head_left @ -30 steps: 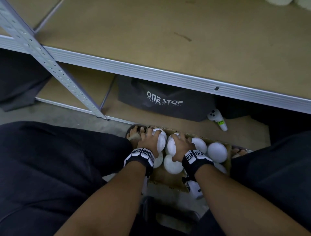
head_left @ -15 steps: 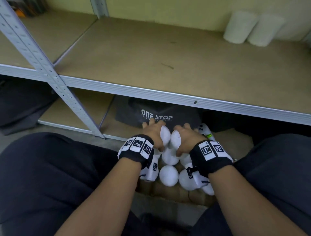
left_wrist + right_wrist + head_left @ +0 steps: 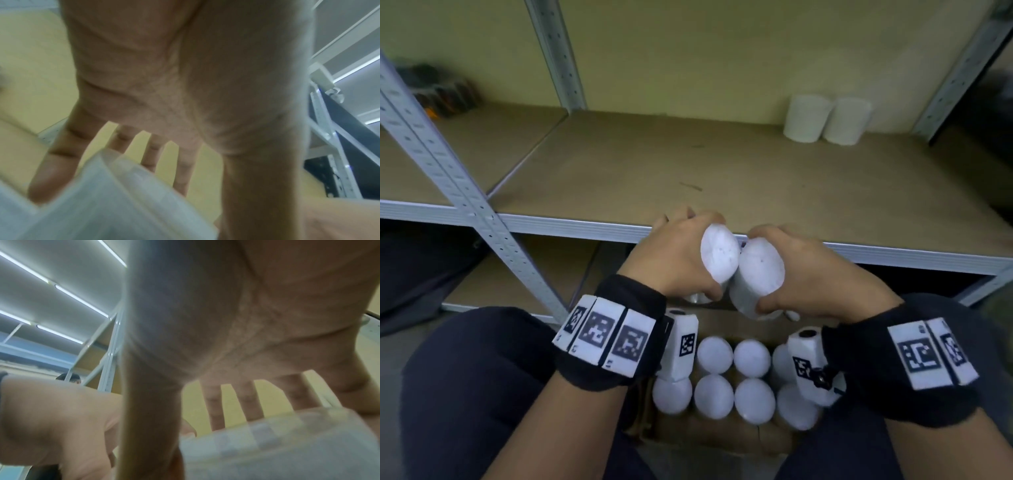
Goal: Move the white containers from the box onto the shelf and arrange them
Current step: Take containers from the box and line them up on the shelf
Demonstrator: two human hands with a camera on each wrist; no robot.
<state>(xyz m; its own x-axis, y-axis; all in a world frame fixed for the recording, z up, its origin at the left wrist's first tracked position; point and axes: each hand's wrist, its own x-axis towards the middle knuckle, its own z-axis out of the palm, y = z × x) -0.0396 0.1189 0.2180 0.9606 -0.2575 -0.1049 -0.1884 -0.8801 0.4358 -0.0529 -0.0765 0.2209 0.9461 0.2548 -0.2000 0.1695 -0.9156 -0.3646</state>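
Note:
My left hand (image 3: 674,260) grips a white cylindrical container (image 3: 719,254), and my right hand (image 3: 801,274) grips another white container (image 3: 756,274). The two containers touch side by side, held just in front of the shelf's front edge (image 3: 592,226), above the cardboard box (image 3: 722,435). Several more white containers (image 3: 714,395) stand upright in the box between my knees. At the shelf's back right stand two white containers (image 3: 825,118). In the left wrist view my fingers (image 3: 51,162) lie along the blurred container (image 3: 115,199). In the right wrist view my fingers (image 3: 248,404) reach over the container (image 3: 277,447).
The wooden shelf board (image 3: 671,164) is bare in its middle and left. A slanted metal upright (image 3: 465,205) crosses at the left, and another upright (image 3: 962,68) stands at the right. A lower shelf (image 3: 517,274) lies below. Dark items (image 3: 445,92) sit on the neighbouring shelf, far left.
Both hands have lifted a container each out of the box, from among the others up to the level of the shelf's front edge. My view has tilted up to the shelf.

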